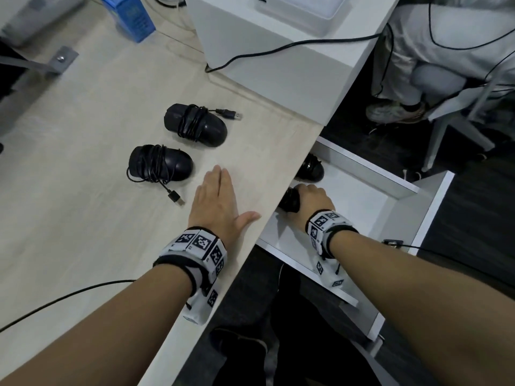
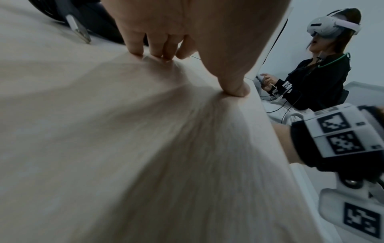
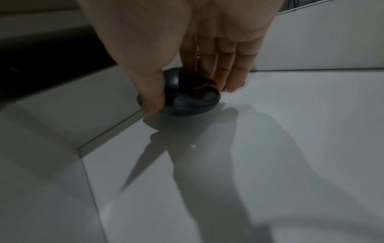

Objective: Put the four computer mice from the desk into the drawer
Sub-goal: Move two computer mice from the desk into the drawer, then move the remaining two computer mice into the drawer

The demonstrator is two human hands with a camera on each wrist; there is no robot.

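Note:
Two black mice wrapped in their cables lie on the pale wood desk [image 1: 83, 224]: one further back [image 1: 195, 125], one nearer [image 1: 160, 163]. A third black mouse [image 1: 310, 168] sits in the open white drawer [image 1: 359, 201], half under the desk edge. My right hand [image 1: 313, 197] is down in the drawer, thumb and fingers gripping a fourth black mouse [image 3: 187, 97] that rests on the drawer floor [image 3: 270, 131]. My left hand [image 1: 216, 201] lies flat on the desk near its edge, fingers straight, holding nothing; its fingertips [image 2: 153, 54] press the wood.
A white box [image 1: 250, 37] with a black cable stands at the back of the desk, a blue box [image 1: 128, 15] to its left. Another seated person [image 2: 320, 77] wearing a headset is beyond the desk on the right. Dark floor lies beyond the drawer.

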